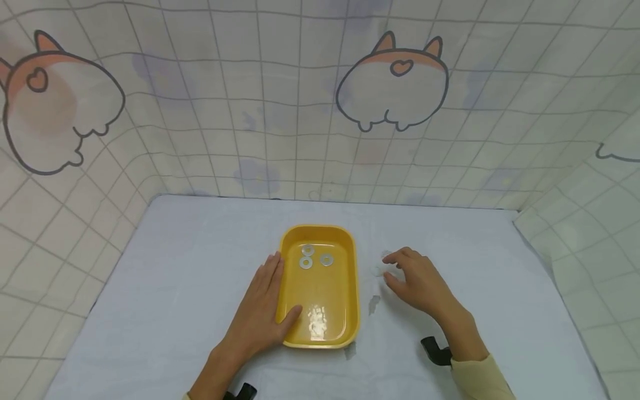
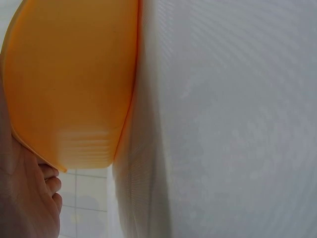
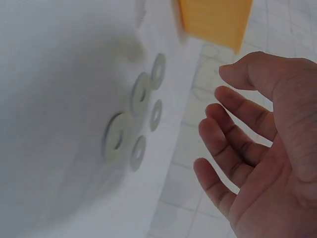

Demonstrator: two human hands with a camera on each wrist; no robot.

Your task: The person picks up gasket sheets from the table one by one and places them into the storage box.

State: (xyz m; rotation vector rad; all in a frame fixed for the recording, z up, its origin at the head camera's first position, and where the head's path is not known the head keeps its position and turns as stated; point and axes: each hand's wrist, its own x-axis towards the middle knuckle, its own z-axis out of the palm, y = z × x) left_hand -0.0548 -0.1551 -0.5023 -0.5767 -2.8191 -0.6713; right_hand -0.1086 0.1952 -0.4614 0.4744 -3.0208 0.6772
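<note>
Both hands flanked the yellow tray (image 1: 320, 294) as I watched from my distant station, and the tray was my landmark throughout. Along its left side rested the left hand (image 1: 262, 311), fingers straight and together against the rim, thumb laid over the edge, steadying it, I judged, without a closed grip. To the tray's right hung the right hand (image 1: 416, 282), its fingers loosely bent, thumb well apart from them, and I could see nothing held in it. The relation that mattered most to me was there: five loose washers (image 3: 136, 105) lay flat on the desk (image 1: 175, 289), right of the tray and level with its far half. From the right hand they lay on the tray side, close below the fingertips yet apart from them, so that hand was plainly the nearer; the tray stood between them and the left. Being round, they offered me no long axis, while the tray's ran away from the person. Three more washers (image 1: 305, 267) lay inside, toward the tray's far end.
</note>
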